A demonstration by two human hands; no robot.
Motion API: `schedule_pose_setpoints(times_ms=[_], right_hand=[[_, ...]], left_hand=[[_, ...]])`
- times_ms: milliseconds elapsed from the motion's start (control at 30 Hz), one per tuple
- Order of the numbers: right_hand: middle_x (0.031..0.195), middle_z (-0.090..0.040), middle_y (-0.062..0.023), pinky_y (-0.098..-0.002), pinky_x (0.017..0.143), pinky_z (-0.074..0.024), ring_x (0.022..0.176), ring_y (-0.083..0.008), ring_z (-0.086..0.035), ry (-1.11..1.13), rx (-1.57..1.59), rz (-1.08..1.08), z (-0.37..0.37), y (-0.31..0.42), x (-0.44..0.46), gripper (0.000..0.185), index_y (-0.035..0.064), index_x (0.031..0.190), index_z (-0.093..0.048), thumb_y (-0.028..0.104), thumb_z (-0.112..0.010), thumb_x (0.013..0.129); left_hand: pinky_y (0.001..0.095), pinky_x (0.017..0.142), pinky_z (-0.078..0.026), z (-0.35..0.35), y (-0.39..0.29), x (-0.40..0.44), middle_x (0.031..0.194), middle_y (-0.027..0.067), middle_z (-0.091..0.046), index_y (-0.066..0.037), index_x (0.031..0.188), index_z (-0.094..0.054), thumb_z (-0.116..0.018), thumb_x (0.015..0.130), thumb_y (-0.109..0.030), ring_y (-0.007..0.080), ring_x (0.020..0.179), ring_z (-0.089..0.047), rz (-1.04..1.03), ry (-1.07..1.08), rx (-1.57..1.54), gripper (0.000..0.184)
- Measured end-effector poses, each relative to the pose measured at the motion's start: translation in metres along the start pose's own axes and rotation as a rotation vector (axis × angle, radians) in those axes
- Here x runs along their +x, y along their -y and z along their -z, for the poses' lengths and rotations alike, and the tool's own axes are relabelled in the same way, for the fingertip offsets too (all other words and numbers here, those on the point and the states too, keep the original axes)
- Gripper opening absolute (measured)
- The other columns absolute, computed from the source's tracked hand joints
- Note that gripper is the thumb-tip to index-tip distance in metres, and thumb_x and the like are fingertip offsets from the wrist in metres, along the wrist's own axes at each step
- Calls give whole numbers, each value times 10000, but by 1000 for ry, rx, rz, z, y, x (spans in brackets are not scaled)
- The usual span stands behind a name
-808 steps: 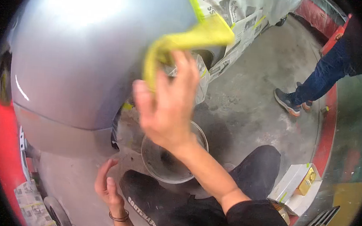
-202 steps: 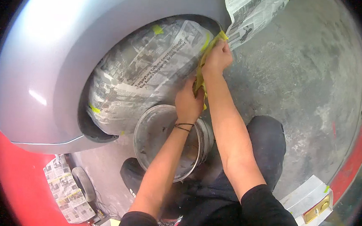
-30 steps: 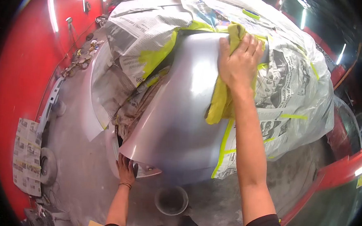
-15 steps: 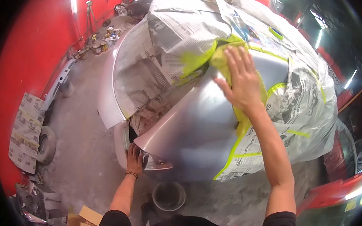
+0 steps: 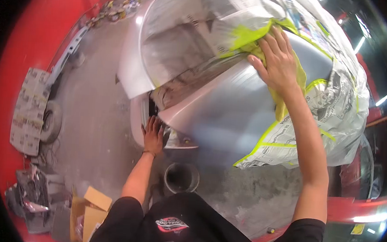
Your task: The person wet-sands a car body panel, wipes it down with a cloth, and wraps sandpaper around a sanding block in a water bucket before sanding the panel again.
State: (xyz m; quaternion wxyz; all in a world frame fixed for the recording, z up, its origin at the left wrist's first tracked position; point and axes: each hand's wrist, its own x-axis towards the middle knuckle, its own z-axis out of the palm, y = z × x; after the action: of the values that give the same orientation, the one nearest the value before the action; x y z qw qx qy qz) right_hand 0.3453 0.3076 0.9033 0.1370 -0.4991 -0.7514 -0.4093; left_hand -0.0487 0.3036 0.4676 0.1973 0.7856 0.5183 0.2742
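My right hand (image 5: 280, 64) lies flat with its fingers stretched over a yellow-green cloth (image 5: 301, 79), pressing it on the upper part of the silver-grey car fender (image 5: 230, 105). The cloth hangs down past the wrist toward the taped edge. Newspaper and plastic masking (image 5: 336, 103) with bright green tape borders the fender. My left hand (image 5: 153, 136) rests with fingers spread at the front corner of the car, beside the headlight opening (image 5: 181, 141), with nothing visible in it.
A round bucket (image 5: 181, 177) stands on the floor below the fender. Cardboard boxes (image 5: 94, 214) and dark car parts (image 5: 33, 197) are at the lower left. A newspaper-covered panel (image 5: 30, 111) and a tire (image 5: 50, 122) stand by the red wall (image 5: 34, 44).
Since half a second ago the view has tilted down, showing more of my shirt and the boxes. My right hand and the cloth have shifted along the fender's upper edge. My left hand stays at the front corner.
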Motion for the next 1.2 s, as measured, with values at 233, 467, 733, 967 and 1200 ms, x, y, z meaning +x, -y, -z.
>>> schedule_pose_setpoints(times_ms=[233,467,733,967,1200], right_hand=[[1450,-584,-117,-572,1280,-278,1496,-360,-432,105,138,-82,-28,111,-46,546,94,1402,-631,421,-697,969],[1322,-702,-61,-536,1280,-317,1423,-270,-546,106,216,-5,-62,210,-66,398,118,1320,-694,293,-718,963],[1272,-728,-115,-461,1068,-545,1205,-255,-686,112,1556,-984,-45,323,-47,494,21,1379,-642,417,-434,1169],[1429,-634,-119,-481,1116,-523,1304,-269,-632,-479,2444,-1455,42,368,-45,512,44,1522,-499,402,-457,1159],[1449,-646,-174,-500,1226,-389,1341,-317,-617,-372,1776,-1201,88,373,-127,402,31,1364,-643,26,-496,991]], left_hand=[[631,1301,-86,43,-5,-106,1699,193,-360,-56,1587,-434,-416,1123,-300,386,1613,-255,74,-54,-214,525],[486,1242,-328,96,29,-261,1492,205,-603,-25,1436,-602,-404,1148,-309,370,1453,-511,351,221,-432,451],[428,1217,-392,122,-4,-167,1416,187,-675,16,1402,-638,-350,1173,-434,275,1382,-593,396,403,-1226,581],[663,1271,-245,154,-63,-79,1648,215,-446,-72,1641,-396,-316,1069,-726,447,1542,-377,524,642,-2471,872],[721,1249,-259,198,-72,-115,1682,270,-359,-73,1652,-368,-458,1057,-636,544,1539,-320,1224,856,-2350,824]])
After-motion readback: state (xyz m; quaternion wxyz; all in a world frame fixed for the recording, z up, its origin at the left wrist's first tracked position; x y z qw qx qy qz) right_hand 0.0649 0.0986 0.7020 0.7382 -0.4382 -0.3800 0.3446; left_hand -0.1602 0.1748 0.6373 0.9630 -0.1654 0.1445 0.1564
